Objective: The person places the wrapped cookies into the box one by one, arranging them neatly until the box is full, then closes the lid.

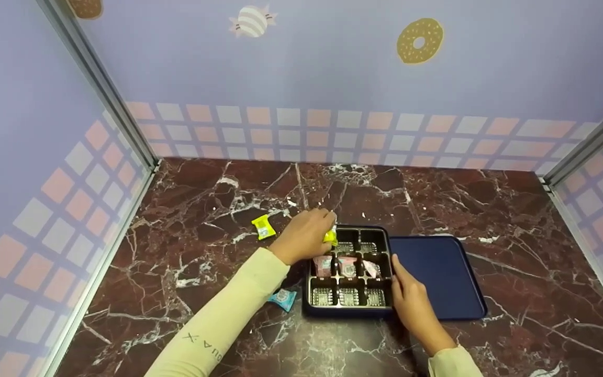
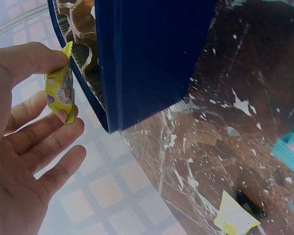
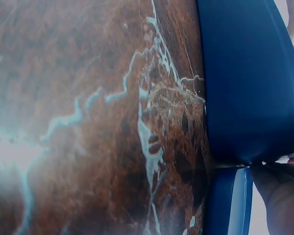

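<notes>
A dark blue box (image 1: pixel 348 312) with a divided tray of square compartments sits on the marbled table. Pink-wrapped candies (image 1: pixel 347 267) lie across its middle row; the front row shows bare compartment floors. My left hand (image 1: pixel 305 236) pinches a yellow-wrapped candy (image 2: pixel 61 90) between thumb and fingers, over the back left compartment. At the box's right side rests my right hand (image 1: pixel 413 293), its fingers along the wall; in the right wrist view this hand (image 3: pixel 283 196) is only partly seen, beside the box's blue side (image 3: pixel 252 78).
The blue lid (image 1: pixel 437 277) lies right of the box, against it. Left of the box are another yellow candy (image 1: pixel 264 227) and a light blue candy (image 1: pixel 283 299), near the left forearm. Patterned panels (image 1: pixel 301 131) border the table behind and at both sides.
</notes>
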`<state>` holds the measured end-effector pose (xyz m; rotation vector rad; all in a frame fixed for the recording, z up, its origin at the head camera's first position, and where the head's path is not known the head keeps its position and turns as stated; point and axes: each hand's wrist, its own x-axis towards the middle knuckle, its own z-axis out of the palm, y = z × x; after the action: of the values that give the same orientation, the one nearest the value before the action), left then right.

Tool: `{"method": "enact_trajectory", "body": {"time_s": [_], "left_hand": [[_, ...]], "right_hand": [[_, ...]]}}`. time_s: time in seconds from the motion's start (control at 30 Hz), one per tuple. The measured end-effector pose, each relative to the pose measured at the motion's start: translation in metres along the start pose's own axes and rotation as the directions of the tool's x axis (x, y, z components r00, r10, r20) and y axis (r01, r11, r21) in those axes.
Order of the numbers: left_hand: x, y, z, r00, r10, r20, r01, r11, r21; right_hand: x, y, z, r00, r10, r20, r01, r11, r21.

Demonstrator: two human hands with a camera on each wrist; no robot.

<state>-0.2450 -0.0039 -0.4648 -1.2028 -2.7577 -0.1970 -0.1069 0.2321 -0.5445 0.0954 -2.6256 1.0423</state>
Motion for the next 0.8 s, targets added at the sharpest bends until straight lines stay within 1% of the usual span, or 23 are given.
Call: {"method": "enact_trajectory", "body": {"time_s": [0.3, 0.57, 0.8], "left_hand": [[0.008, 0.009, 0.002, 0.998, -0.002, 0.066, 0.002, 1.0, 0.0], [0.014, 0.014, 0.005, 0.997, -0.004, 0.08, 0.006, 1.0, -0.025], [0.017, 0.018, 0.008, 0.997, 0.015, 0.075, -0.016, 1.0, 0.009]], "right_hand": [[-0.001, 0.0, 0.0, 1.0, -0.02, -0.006, 0.02, 1.0, -0.003], [0.0, 0.001, 0.0, 1.0, -0.026, -0.015, 0.026, 1.0, -0.003], [0.0, 0.0, 0.0, 1.0, -0.02, -0.006, 0.02, 1.0, -0.006]]}}
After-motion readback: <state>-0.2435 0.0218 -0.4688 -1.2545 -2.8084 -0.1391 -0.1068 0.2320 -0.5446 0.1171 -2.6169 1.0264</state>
